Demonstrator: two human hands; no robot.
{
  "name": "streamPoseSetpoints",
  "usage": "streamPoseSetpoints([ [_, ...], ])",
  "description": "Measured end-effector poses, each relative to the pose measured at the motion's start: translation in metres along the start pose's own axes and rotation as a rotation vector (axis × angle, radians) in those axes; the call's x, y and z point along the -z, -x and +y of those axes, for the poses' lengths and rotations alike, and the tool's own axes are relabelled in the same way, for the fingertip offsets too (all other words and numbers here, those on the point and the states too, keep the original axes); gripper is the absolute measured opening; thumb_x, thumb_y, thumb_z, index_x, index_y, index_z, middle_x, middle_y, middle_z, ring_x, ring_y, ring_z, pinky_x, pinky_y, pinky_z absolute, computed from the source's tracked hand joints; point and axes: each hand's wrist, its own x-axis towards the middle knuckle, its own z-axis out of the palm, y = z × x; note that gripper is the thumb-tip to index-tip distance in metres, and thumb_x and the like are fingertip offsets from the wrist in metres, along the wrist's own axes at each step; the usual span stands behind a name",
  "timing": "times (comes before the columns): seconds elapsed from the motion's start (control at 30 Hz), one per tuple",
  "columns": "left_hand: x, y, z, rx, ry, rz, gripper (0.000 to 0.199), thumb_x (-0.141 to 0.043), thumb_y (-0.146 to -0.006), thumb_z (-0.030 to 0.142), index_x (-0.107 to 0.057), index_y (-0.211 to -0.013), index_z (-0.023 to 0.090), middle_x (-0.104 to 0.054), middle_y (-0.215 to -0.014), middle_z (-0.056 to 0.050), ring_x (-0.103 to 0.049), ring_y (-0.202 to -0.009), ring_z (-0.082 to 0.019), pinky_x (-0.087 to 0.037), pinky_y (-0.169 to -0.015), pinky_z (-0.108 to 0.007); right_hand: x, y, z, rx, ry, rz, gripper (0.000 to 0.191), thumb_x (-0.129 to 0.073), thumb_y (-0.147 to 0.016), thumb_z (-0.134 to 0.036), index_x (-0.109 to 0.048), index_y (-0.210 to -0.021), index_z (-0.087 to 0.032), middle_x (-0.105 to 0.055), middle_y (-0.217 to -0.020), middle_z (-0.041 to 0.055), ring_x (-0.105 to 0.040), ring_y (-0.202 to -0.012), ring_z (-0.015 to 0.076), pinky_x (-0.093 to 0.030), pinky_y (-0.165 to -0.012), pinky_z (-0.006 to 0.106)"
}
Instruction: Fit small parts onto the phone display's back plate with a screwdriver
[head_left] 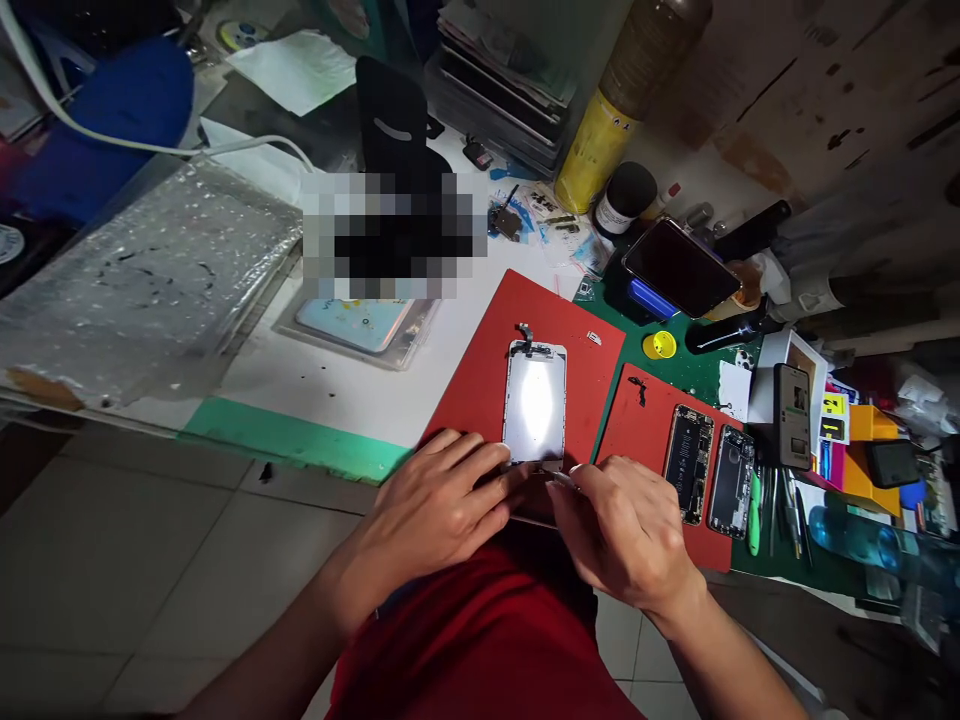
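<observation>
A phone screen assembly [535,405] lies back side up on a red mat [469,385], its silvery back plate glaring under the light. A short flex cable [524,332] sticks out at its far end. My left hand [454,497] rests at the near left corner of the screen, fingers closed against its lower edge. Close to the near right corner, my right hand [628,530] is closed in a pinch. A small pale, shiny piece shows at those fingertips; its kind cannot be made out. A small metal bracket [594,338] lies on the mat's right side.
On a second red mat [637,430] lie two opened phone bodies, one [688,465] beside the other [730,482]. Tweezers [792,515] and a green pry tool [754,512] lie farther right. Bubble wrap [150,290] covers the left. A yellow can [596,150] stands behind.
</observation>
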Motion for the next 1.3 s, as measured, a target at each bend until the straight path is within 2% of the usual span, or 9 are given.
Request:
streamPoseSetpoints([
  [0.33,0.0,-0.002,-0.003,-0.059,-0.032,0.053,0.018,-0.064,-0.099,0.02,-0.075,-0.113,0.019,-0.073,-0.106,-0.009,-0.06,-0.087,-0.027,-0.044,-0.077,-0.043,0.0,0.004,0.001,-0.062,0.015,-0.018,0.01,-0.058,-0.103,-0.015,-0.057,-0.113,-0.017,-0.058,-0.071,-0.0022,-0.049,-0.061,0.0145,-0.039,-0.055,0.034],
  [0.47,-0.001,-0.001,-0.004,-0.065,-0.034,0.038,0.02,-0.062,-0.099,0.017,-0.074,-0.115,0.019,-0.073,-0.107,-0.009,-0.058,-0.087,-0.027,-0.044,-0.078,-0.043,-0.001,0.006,-0.001,-0.051,-0.005,-0.044,0.012,-0.054,-0.102,-0.011,-0.055,-0.112,-0.018,-0.061,-0.074,-0.0001,-0.05,-0.064,0.0155,-0.039,-0.057,0.034],
  [0.63,-0.002,-0.001,-0.004,-0.068,-0.044,0.048,0.022,-0.063,-0.099,0.018,-0.074,-0.118,0.018,-0.072,-0.106,-0.01,-0.058,-0.087,-0.027,-0.044,-0.077,-0.043,0.004,0.008,0.0,-0.05,-0.018,-0.024,0.015,-0.059,-0.1,-0.009,-0.058,-0.113,-0.017,-0.062,-0.072,-0.0006,-0.051,-0.06,0.0145,-0.04,-0.055,0.033],
  [0.7,-0.002,-0.002,-0.004,-0.062,-0.047,0.054,0.025,-0.065,-0.099,0.019,-0.073,-0.123,0.019,-0.072,-0.105,-0.01,-0.059,-0.086,-0.027,-0.044,-0.077,-0.043,0.008,0.009,0.006,-0.148,-0.045,0.069,0.016,-0.063,-0.1,-0.01,-0.06,-0.114,-0.019,-0.066,-0.078,0.0007,-0.057,-0.063,0.0137,-0.046,-0.056,0.031],
  [0.83,-0.002,-0.002,-0.003,-0.064,-0.028,0.061,0.032,-0.065,-0.099,0.017,-0.072,-0.13,0.02,-0.071,-0.106,-0.011,-0.061,-0.086,-0.027,-0.044,-0.075,-0.042,0.004,0.013,0.032,-0.568,-0.017,0.413,0.017,-0.072,-0.098,-0.021,-0.061,-0.11,-0.024,-0.07,-0.088,0.0007,-0.069,-0.071,0.0144,-0.058,-0.063,0.028],
  [0.9,-0.002,0.0,-0.004,-0.059,-0.01,0.064,0.034,-0.066,-0.098,0.015,-0.071,-0.131,0.02,-0.071,-0.107,-0.011,-0.062,-0.087,-0.027,-0.045,-0.076,-0.043,-0.005,0.015,0.046,-0.73,-0.053,0.481,0.017,-0.074,-0.097,-0.03,-0.061,-0.106,-0.023,-0.07,-0.09,0.0009,-0.072,-0.074,0.0155,-0.06,-0.065,0.028],
  [1.1,-0.004,0.007,-0.006,0.015,0.099,0.164,0.044,-0.07,-0.094,0.008,-0.064,-0.137,0.017,-0.074,-0.105,-0.01,-0.066,-0.089,-0.024,-0.052,-0.081,-0.041,-0.026,0.017,0.059,-0.865,-0.133,0.543,0.024,-0.076,-0.095,-0.04,-0.063,-0.104,-0.022,-0.072,-0.094,0.0034,-0.074,-0.074,0.016,-0.06,-0.062,0.027],
  [1.2,-0.006,0.009,-0.007,0.052,0.139,0.219,0.034,-0.072,-0.093,0.006,-0.067,-0.124,0.017,-0.076,-0.104,-0.009,-0.068,-0.087,-0.023,-0.055,-0.082,-0.04,-0.023,0.016,0.057,-0.904,-0.196,0.594,0.027,-0.079,-0.092,-0.04,-0.063,-0.103,-0.022,-0.072,-0.093,0.0037,-0.076,-0.078,0.0176,-0.062,-0.065,0.029],
  [1.3,-0.008,0.008,-0.007,0.097,0.168,0.254,0.025,-0.072,-0.093,0.005,-0.067,-0.114,0.017,-0.076,-0.101,-0.008,-0.07,-0.087,-0.021,-0.056,-0.081,-0.038,-0.016,0.017,0.05,-0.976,-0.403,0.615,0.029,-0.082,-0.09,-0.04,-0.061,-0.101,-0.023,-0.072,-0.086,0.0005,-0.074,-0.072,0.0169,-0.061,-0.063,0.028],
])
